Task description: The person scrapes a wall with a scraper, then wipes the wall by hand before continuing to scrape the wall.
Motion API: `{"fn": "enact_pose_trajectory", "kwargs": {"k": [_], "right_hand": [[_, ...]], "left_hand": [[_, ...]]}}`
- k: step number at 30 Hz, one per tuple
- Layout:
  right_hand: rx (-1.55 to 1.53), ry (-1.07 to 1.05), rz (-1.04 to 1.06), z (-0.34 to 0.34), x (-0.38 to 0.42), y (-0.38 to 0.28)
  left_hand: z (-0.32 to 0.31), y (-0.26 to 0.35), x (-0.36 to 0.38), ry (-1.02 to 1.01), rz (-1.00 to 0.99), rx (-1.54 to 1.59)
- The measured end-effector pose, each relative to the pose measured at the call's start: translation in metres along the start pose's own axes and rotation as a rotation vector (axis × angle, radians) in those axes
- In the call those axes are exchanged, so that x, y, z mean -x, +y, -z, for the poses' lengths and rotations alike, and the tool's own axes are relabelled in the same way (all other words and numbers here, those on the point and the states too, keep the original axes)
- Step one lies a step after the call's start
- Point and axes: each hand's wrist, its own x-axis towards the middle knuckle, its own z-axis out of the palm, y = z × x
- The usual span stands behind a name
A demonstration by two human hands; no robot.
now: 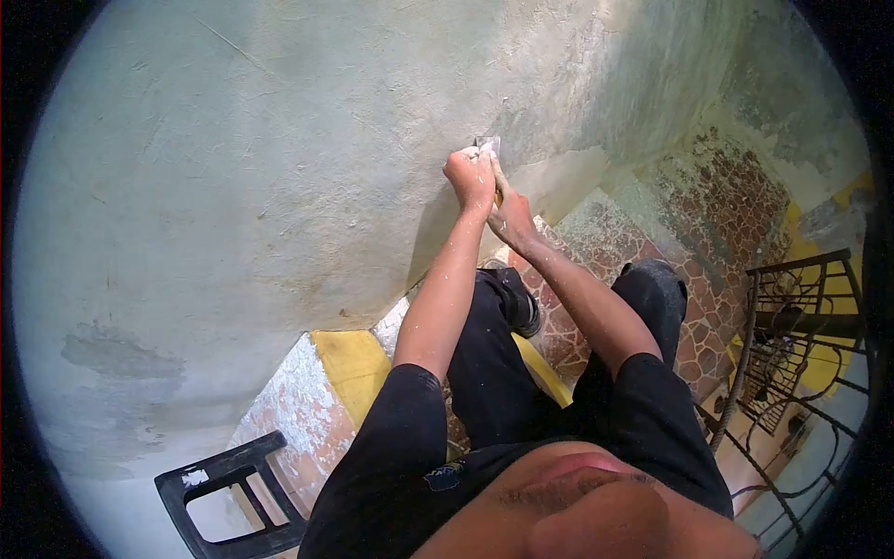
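Observation:
A scraper (489,143) with a flat metal blade meets the pale, rough plaster wall (307,158). My left hand (468,177) is closed near the blade, its fingers curled and whitened with dust. Just below and to the right, my right hand (510,216) grips the scraper's handle, one finger stretched along towards the blade. A bit of yellowish handle shows between the two hands. Most of the handle is hidden by my fingers. White specks dot both forearms.
Tiled steps (596,233) with white debris run below the wall, and a yellow-painted step edge (352,368) lies at the lower left. A black plastic chair or stool part (228,466) stands there too. Black metal railing (801,317) borders the right side.

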Motion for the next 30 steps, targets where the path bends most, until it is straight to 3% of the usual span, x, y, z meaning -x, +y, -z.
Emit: {"fn": "enact_pose_trajectory", "kwargs": {"k": [10,15,19,30], "right_hand": [[0.051,0.036,0.027,0.007,-0.002,-0.001],[0.311,-0.066,-0.032,0.042,-0.008,-0.001],[0.345,-0.017,0.097,0.046,-0.012,0.01],[0.272,-0.059,-0.038,0.036,-0.011,0.0]], "left_hand": [[-0.005,-0.003,-0.001,0.009,0.049,0.017],[-0.03,-0.006,0.003,0.076,0.356,0.394],[-0.043,0.001,0.007,0.186,0.481,0.48],[-0.029,0.007,0.008,0.146,0.385,0.411]]}}
